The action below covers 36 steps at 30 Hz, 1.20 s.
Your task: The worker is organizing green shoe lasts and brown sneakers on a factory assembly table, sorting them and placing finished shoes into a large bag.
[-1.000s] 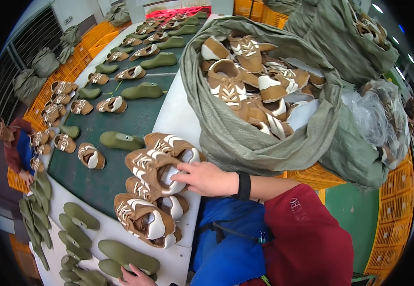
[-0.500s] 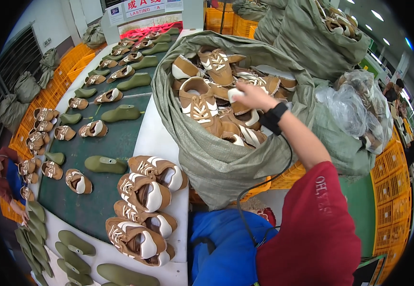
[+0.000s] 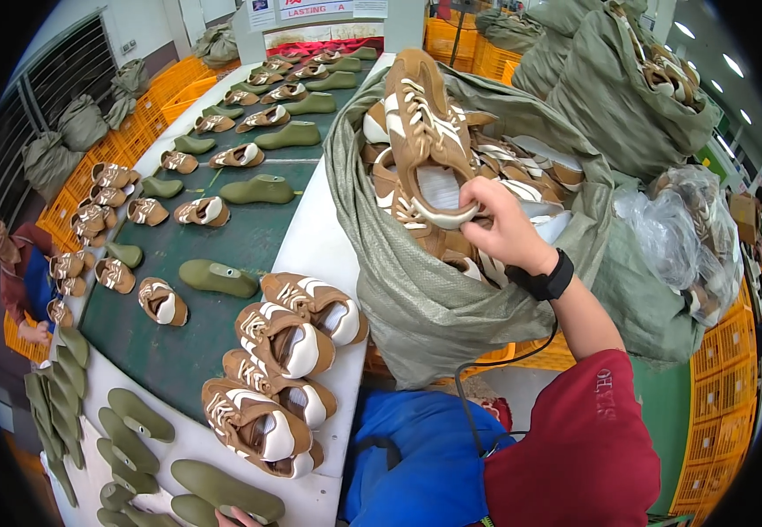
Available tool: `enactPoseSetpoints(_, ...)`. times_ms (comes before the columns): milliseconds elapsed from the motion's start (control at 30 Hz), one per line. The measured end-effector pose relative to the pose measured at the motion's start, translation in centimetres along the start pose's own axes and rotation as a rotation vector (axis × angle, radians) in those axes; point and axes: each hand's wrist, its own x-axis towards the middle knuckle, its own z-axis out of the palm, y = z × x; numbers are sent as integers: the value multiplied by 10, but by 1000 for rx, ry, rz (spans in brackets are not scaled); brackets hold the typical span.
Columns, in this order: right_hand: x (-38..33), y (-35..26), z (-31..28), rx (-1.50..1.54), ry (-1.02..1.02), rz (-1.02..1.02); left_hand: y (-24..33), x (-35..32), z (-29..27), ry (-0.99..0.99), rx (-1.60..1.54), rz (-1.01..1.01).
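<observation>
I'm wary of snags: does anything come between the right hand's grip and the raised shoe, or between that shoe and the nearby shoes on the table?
Nothing visible separates the right hand's grip from the raised shoe; it holds the heel end. Toward the nearby shoes, the sack's wall lies between; the shoe appears held above it.

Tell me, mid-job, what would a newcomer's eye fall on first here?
Probably the brown-and-white shoe at upper centre, its heel gripped by the fingers of the right hand above an open grey-green sack of similar shoes. Next might come the bunched shoes below and left of the sack, then the dark green belt stretching toward the top, dotted with shoes and olive foot-shaped forms.
</observation>
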Motion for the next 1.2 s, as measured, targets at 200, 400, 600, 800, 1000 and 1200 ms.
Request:
enactPoseSetpoints(200, 3, 18, -12, -28, 97, 172, -2, -1, 2, 34, 20, 51)
enactPoseSetpoints(400, -9, 110, -26, 86, -35, 409, 21, 1, -18, 5, -77, -9)
enactPoseSetpoints(600, -43, 237, -104, -897, 56, 788, 24, 2, -22, -63, 40, -2)
enactPoseSetpoints(800, -68, 291, -138, -699, 36, 1107, 22, 4, -15, -70, 50, 10)
enactPoseSetpoints(1000, -47, 284, -135, -719, 5, 1304, 18, 2, -13, -75, 223, 117)
enactPoseSetpoints(1200, -69, 275, -114, -1197, -194, 1018, 14, -3, -9, -106, 272, 209)
